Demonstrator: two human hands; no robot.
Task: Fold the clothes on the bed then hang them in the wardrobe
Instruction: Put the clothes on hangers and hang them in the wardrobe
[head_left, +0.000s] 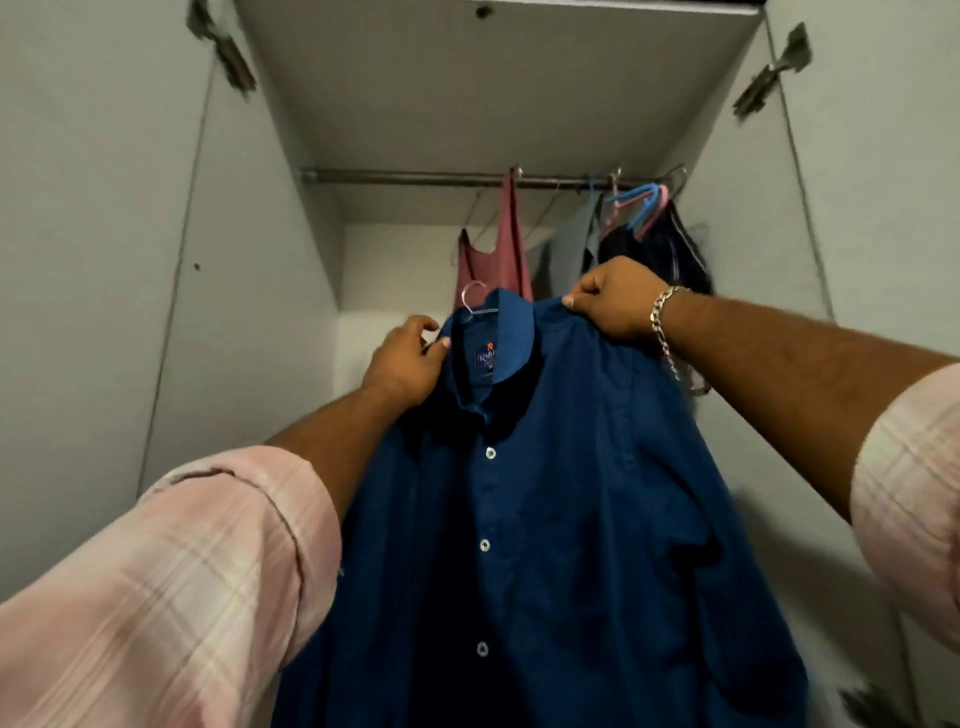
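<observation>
Both hands clamp the navy button-up shirt (545, 493) in front of the open wardrobe, left hand (410, 364) at collar, right hand (613, 301) at shoulder; lift level so the hanger hook (470, 299) clears the wardrobe rail (405, 177) at its free left end.

You've a matt navy cotton-like cloth shirt (545, 493) on a shiny metal wire hanger (475, 301); dull metal wardrobe rail (405, 177); smooth matt grey laminate wardrobe panels (104, 234).

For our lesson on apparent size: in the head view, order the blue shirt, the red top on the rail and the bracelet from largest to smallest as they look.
1. blue shirt, though it is nearest the camera
2. red top
3. bracelet
</observation>
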